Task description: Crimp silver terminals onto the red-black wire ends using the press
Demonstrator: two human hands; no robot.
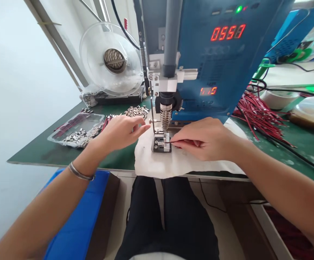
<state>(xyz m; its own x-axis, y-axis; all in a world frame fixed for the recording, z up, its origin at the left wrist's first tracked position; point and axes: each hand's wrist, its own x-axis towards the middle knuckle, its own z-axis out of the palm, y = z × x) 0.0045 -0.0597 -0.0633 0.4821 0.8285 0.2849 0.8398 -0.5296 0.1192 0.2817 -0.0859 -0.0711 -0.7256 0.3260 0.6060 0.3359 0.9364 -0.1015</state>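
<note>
Pinching a thin red insulated wire (186, 143) between thumb and forefinger, the right hand (205, 139) lays its bare metal end across the small dark steel jig (160, 143), which sits on a rumpled white cloth pad (173, 164) at the near edge of the green bench mat (37, 151). The left hand (120, 131) reaches in from the other side with its fingers drawn narrow, the tips just beside a slim upright pin at the jig; I cannot tell whether they grip anything.

As a judgement, this piece looks loaded but not yet joined. The ribbed, spring-like metal tip of the grey press head (166, 113) hangs just above the jig, apart from the wire.

Plenty seems left to do. A loose sheaf of glossy red leads (257, 115) fans out on the right. On the left lie a clear plastic tray (77, 130) of small dull-silver blocks and a scattered heap of the same blocks (136, 111).

Behind them stands a blue sheet-metal machine cabinet (213, 65) with glowing red digits (228, 32), and beside it a transparent round reel (110, 59). A thin silver bangle (81, 174) circles the left wrist.
</note>
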